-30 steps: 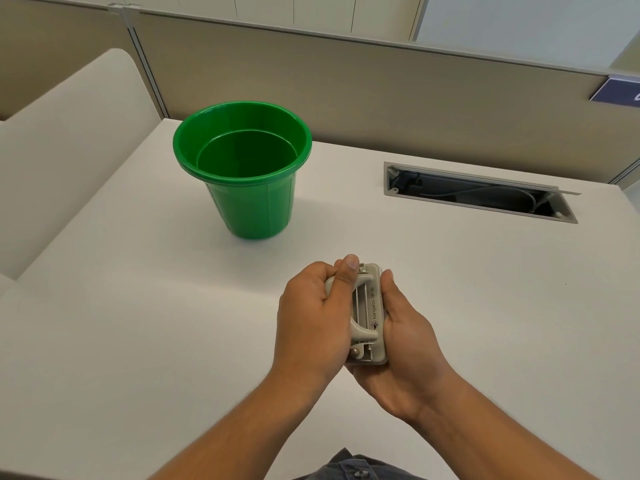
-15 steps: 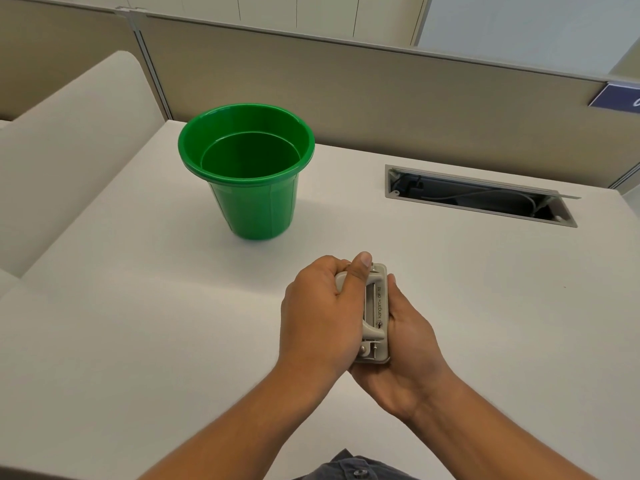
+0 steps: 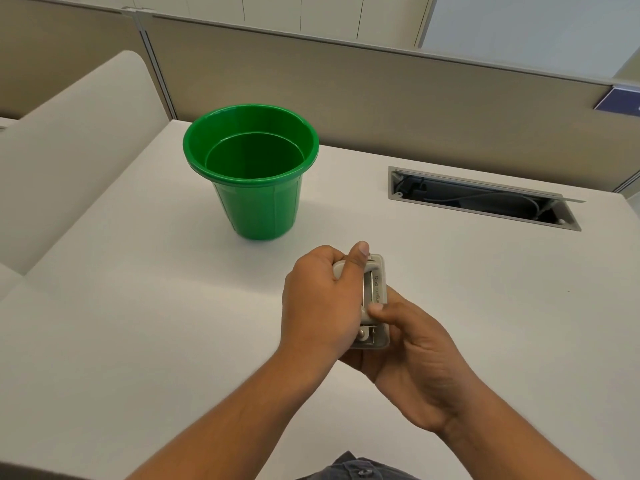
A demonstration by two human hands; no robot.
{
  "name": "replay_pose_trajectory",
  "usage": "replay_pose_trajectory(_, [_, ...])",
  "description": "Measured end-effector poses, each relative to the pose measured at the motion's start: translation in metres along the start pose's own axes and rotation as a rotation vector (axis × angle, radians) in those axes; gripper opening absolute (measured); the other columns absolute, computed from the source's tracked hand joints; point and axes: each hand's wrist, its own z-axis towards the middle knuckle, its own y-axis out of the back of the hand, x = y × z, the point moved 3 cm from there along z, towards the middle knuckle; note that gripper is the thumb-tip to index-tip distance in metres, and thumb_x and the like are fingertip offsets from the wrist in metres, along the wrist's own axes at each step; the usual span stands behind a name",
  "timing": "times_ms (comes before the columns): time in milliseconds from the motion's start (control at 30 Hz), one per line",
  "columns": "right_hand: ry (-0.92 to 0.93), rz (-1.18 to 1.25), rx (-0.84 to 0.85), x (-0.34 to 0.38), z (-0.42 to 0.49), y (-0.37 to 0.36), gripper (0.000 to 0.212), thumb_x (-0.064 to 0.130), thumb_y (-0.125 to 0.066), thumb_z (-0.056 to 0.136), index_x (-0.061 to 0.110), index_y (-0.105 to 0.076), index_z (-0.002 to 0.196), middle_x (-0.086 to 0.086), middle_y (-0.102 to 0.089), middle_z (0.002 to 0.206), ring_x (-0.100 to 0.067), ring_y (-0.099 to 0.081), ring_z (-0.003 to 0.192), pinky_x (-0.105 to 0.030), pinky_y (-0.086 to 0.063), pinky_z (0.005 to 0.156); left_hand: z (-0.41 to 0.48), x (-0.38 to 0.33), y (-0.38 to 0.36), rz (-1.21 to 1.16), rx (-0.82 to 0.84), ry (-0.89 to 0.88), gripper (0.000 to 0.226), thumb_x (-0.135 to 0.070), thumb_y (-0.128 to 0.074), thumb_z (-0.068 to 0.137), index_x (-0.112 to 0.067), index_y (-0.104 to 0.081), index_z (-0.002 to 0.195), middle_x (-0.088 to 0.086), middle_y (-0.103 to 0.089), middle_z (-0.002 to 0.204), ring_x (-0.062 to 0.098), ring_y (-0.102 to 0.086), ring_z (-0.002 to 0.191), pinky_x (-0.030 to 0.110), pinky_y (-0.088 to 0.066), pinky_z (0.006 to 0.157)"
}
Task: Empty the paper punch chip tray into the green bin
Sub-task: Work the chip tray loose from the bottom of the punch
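A beige paper punch is held in both hands just above the white desk, near its middle. My left hand wraps over the punch's left side, thumb lying along the top of the handle. My right hand cups the punch from below and from the right, its thumb pressed on the handle's lower part. The chip tray underneath is hidden by my fingers. The green bin stands upright and open beyond the hands, to the upper left, and looks empty.
A rectangular cable slot with wires inside is cut into the desk at the back right. Beige partition walls close off the far edge. A curved cream panel borders the desk on the left.
Both hands stay on the punch in almost the same spot. My right thumb has shifted up onto the handle, and the punch has turned slightly.
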Motion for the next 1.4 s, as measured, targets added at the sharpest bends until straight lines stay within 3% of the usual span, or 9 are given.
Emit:
replay_pose_trajectory(100, [0.008,-0.136,0.104,0.0051,-0.0037,0.0020,0.051,-0.007,-0.055,0.086,0.012,-0.056,0.133,-0.017,-0.066,0.116,-0.030,-0.064,0.105,-0.041,-0.054,0.091,-0.0008,0.0008,-0.0012,-0.012,0.006,0.011,0.043,-0.055,-0.058,0.089,-0.018,-0.063,0.067,-0.007,-0.065,0.054,0.009,-0.067,0.052,0.024,-0.050,0.049])
replay_pose_trajectory(200, [0.042,-0.291,0.096,0.0054,-0.0040,0.0022,0.065,-0.021,-0.060,0.078,0.018,-0.056,0.130,-0.016,-0.067,0.112,-0.028,-0.065,0.103,-0.041,-0.056,0.091,0.0002,0.0021,-0.0020,-0.022,0.006,0.017,0.044,-0.055,-0.057,0.089,-0.017,-0.063,0.069,-0.003,-0.067,0.056,0.010,-0.068,0.053,0.026,-0.054,0.051])
replay_pose_trajectory(367, [0.150,-0.542,-0.108,0.0020,0.0012,-0.0001,0.061,-0.012,-0.069,0.067,0.019,-0.058,0.119,-0.017,-0.070,0.105,-0.020,-0.068,0.089,-0.038,-0.057,0.075,-0.0004,0.0011,-0.0042,-0.007,-0.007,0.007,0.043,-0.053,-0.057,0.090,-0.018,-0.062,0.067,-0.003,-0.066,0.058,0.013,-0.067,0.055,0.027,-0.052,0.053])
replay_pose_trajectory(467, [0.181,-0.561,-0.159,-0.0012,0.0024,-0.0004,0.058,-0.010,-0.071,0.064,0.021,-0.059,0.111,-0.019,-0.070,0.101,-0.022,-0.068,0.085,-0.040,-0.058,0.072,-0.0004,0.0007,-0.0053,0.008,-0.014,-0.010,0.042,-0.054,-0.057,0.090,-0.019,-0.062,0.067,-0.003,-0.067,0.060,0.015,-0.068,0.059,0.031,-0.056,0.058])
replay_pose_trajectory(700, [0.166,-0.621,-0.098,0.0003,0.0028,0.0029,0.065,-0.009,-0.068,0.066,0.024,-0.055,0.120,-0.015,-0.069,0.106,-0.030,-0.067,0.092,-0.049,-0.057,0.077,0.0011,-0.0001,-0.0019,-0.001,-0.022,-0.012,0.044,-0.055,-0.057,0.089,-0.018,-0.061,0.065,-0.003,-0.065,0.057,0.013,-0.067,0.056,0.032,-0.056,0.056])
replay_pose_trajectory(867, [0.162,-0.575,-0.094,-0.0021,0.0033,0.0034,0.067,-0.011,-0.065,0.066,0.025,-0.054,0.122,-0.016,-0.068,0.106,-0.021,-0.066,0.089,-0.038,-0.055,0.073,0.0006,-0.0001,-0.0028,0.005,-0.021,-0.022,0.043,-0.055,-0.056,0.090,-0.020,-0.060,0.065,-0.006,-0.064,0.056,0.010,-0.065,0.054,0.026,-0.052,0.053])
replay_pose_trajectory(1133, [0.136,-0.543,-0.034,-0.0025,0.0023,0.0072,0.070,-0.013,-0.063,0.072,0.025,-0.051,0.130,-0.011,-0.068,0.111,-0.020,-0.065,0.098,-0.036,-0.056,0.081,-0.0005,0.0013,-0.0019,-0.015,-0.026,-0.012,0.043,-0.054,-0.056,0.090,-0.019,-0.062,0.067,-0.006,-0.064,0.055,0.008,-0.066,0.054,0.023,-0.052,0.050])
replay_pose_trajectory(1267, [0.106,-0.501,0.001,-0.0018,0.0022,0.0057,0.073,-0.018,-0.058,0.074,0.026,-0.050,0.133,-0.005,-0.068,0.114,-0.016,-0.066,0.103,-0.026,-0.054,0.080,-0.0011,0.0007,-0.0009,-0.018,-0.030,-0.009,0.045,-0.056,-0.056,0.089,-0.018,-0.063,0.068,-0.004,-0.066,0.057,0.010,-0.066,0.055,0.031,-0.057,0.054])
replay_pose_trajectory(1400, [0.055,-0.428,0.075,0.0027,-0.0034,0.0009,0.067,-0.014,-0.059,0.080,0.027,-0.051,0.133,-0.016,-0.064,0.115,-0.019,-0.063,0.103,-0.033,-0.054,0.089,-0.0005,-0.0015,0.0020,-0.041,-0.030,-0.004,0.044,-0.055,-0.056,0.089,-0.017,-0.064,0.069,-0.006,-0.069,0.062,0.011,-0.066,0.054,0.033,-0.057,0.054])
